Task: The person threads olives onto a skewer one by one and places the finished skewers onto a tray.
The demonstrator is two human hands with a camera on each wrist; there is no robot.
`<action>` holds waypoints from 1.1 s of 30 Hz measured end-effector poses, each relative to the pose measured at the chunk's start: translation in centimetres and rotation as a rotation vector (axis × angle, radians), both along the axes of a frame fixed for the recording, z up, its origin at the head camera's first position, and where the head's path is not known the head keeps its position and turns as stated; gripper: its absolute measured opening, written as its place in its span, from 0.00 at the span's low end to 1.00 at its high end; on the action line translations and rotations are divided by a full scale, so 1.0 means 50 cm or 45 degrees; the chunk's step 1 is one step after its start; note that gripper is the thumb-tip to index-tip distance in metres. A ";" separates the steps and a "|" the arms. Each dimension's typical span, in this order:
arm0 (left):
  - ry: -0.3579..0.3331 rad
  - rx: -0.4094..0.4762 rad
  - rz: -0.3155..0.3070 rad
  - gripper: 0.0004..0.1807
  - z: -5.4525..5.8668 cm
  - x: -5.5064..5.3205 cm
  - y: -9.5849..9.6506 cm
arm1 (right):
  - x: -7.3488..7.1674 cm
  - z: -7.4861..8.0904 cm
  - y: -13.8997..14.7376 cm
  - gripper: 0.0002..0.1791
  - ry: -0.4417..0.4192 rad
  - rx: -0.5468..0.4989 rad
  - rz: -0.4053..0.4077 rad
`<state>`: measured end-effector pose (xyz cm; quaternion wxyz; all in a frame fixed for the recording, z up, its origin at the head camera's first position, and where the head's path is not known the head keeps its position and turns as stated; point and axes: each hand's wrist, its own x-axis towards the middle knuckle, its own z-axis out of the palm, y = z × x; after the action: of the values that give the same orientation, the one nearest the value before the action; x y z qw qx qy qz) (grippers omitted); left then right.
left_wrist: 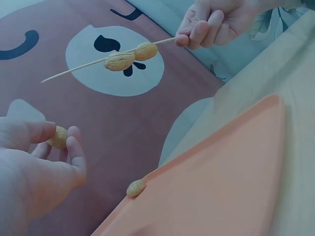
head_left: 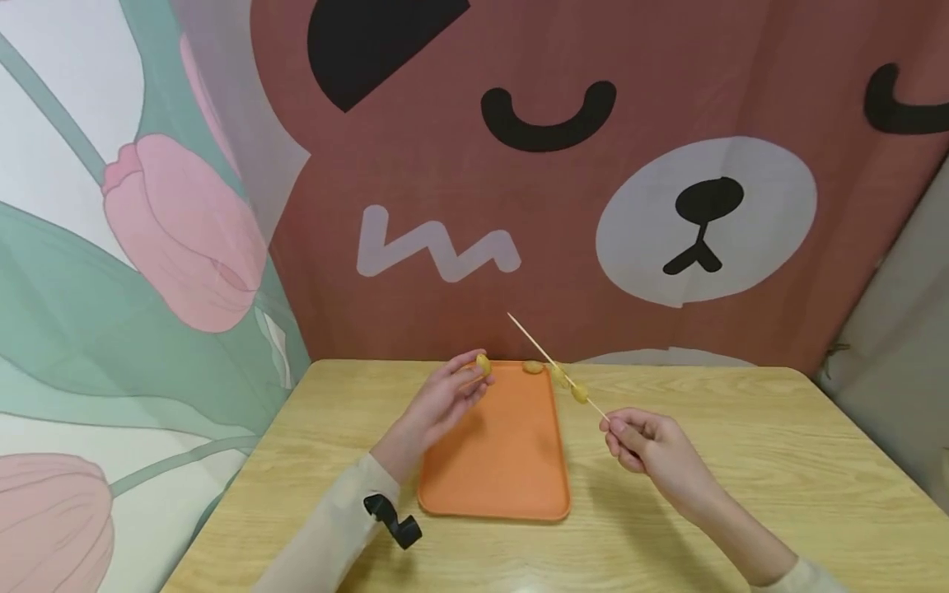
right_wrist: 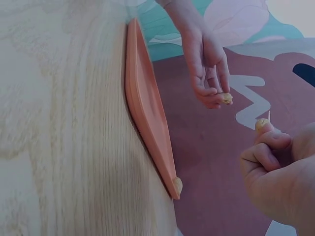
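My right hand (head_left: 656,451) pinches the lower end of a thin wooden skewer (head_left: 530,338). Two wrinkled yellow-brown oval pieces are threaded on it, side by side, a nearer one (head_left: 580,393) and a farther one (left_wrist: 119,61). The skewer's bare tip slants up and to the left. A similar loose oval piece (head_left: 483,365) is held between the thumb and fingers of my left hand (head_left: 439,403), over the far left part of the orange tray (head_left: 497,469). One more oval piece (head_left: 533,367) lies at the tray's far edge. Their exact kind cannot be told.
The tray lies on a wood-grain table (head_left: 726,478). Behind the table's far edge hangs a brown cloth (head_left: 415,165) with a bear face. Flowered cloth (head_left: 74,329) hangs at the left. A black strap (head_left: 391,520) is around my left wrist.
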<state>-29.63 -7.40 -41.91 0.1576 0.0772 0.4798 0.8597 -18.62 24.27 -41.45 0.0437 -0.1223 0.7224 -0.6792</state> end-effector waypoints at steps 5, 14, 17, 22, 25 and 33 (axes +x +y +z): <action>0.000 0.064 -0.014 0.26 0.004 -0.004 -0.005 | 0.008 0.000 -0.006 0.16 -0.005 0.011 0.053; 0.042 0.154 0.020 0.23 0.022 -0.005 -0.014 | 0.021 -0.005 -0.021 0.17 -0.026 0.036 0.189; 0.045 0.177 0.030 0.23 0.027 -0.003 -0.018 | 0.023 -0.005 -0.027 0.17 -0.029 0.055 0.210; 0.087 0.196 0.019 0.24 0.035 0.000 -0.023 | 0.025 -0.007 -0.033 0.16 -0.018 0.068 0.215; 0.109 0.190 0.019 0.25 0.038 0.002 -0.025 | 0.025 -0.009 -0.034 0.16 -0.009 0.074 0.211; 0.139 0.194 0.053 0.24 0.042 0.005 -0.027 | 0.026 -0.009 -0.036 0.16 0.008 0.064 0.235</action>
<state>-29.36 -8.75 -39.81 0.1069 0.1257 0.4222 0.8913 -17.34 22.48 -41.92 0.1067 -0.1893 0.7249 -0.6536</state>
